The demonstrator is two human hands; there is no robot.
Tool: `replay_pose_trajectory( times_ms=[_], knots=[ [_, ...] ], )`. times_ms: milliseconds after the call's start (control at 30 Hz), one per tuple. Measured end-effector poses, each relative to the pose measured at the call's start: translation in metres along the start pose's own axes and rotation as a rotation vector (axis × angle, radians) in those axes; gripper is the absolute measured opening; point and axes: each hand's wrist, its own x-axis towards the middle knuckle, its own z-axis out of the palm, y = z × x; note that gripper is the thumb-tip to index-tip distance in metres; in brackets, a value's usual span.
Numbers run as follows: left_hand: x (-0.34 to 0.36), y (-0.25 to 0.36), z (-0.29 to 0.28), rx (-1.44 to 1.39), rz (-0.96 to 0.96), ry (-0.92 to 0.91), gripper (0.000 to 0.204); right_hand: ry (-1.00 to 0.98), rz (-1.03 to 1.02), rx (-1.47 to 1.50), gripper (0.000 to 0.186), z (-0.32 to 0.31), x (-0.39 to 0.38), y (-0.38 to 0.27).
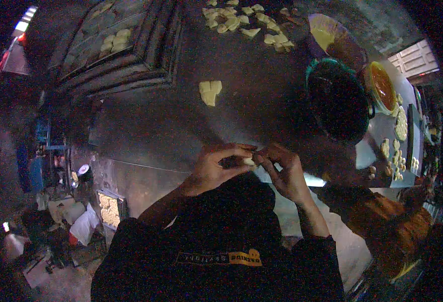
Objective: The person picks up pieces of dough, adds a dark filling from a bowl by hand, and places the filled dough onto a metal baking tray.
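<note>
My left hand (pixel 215 166) and my right hand (pixel 282 171) meet at the near edge of the dark worktable (pixel 151 121), both closed on a small pale dough piece (pixel 248 161) held between fingertips and thumbs. Ahead of them lies a small block of cut dough (pixel 210 92). Farther back is a scattered heap of pale dough pieces (pixel 226 20).
A stacked tray with dough (pixel 153 70) sits back left. A dark green-rimmed tub (pixel 337 105), purple basin (pixel 327 38) and orange-filled tub (pixel 382 85) stand right, beside flattened dough (pixel 400 123). A person in brown (pixel 387 216) is at lower right. A dough-filled tray (pixel 109 209) is lower left.
</note>
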Motion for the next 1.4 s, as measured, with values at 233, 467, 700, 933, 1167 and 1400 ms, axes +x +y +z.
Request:
replay_pose_trajectory(
  times_ms=[233, 467, 700, 933, 1167, 1400],
  knots=[
    [-0.004, -0.002, 0.029, -0.537, -0.682, 0.162, 0.024, 0.059, -0.330, -0.244, 0.028, -0.016, 0.005, 0.014],
    [-0.003, -0.002, 0.035, -0.985, -0.869, 0.096, 0.044, -0.155, -0.227, 0.039, 0.027, -0.032, 0.009, 0.018],
    [-0.024, -0.027, 0.059, 0.030, -0.318, -0.077, 0.056, -0.269, -0.051, 0.306, 0.024, -0.022, 0.003, 0.033],
    [-0.030, -0.093, 0.051, -0.189, -0.217, -0.047, 0.043, 0.016, -0.168, -0.126, 0.040, 0.007, -0.007, 0.011],
    [-0.060, -0.114, 0.052, -0.168, -0.320, 0.186, 0.041, -0.069, -0.423, -0.338, 0.046, 0.050, -0.021, 0.033],
    [-0.047, -0.071, -0.001, 0.132, -0.399, 0.216, 0.050, -0.017, -0.167, -0.125, 0.042, 0.071, 0.012, 0.017]
  ],
)
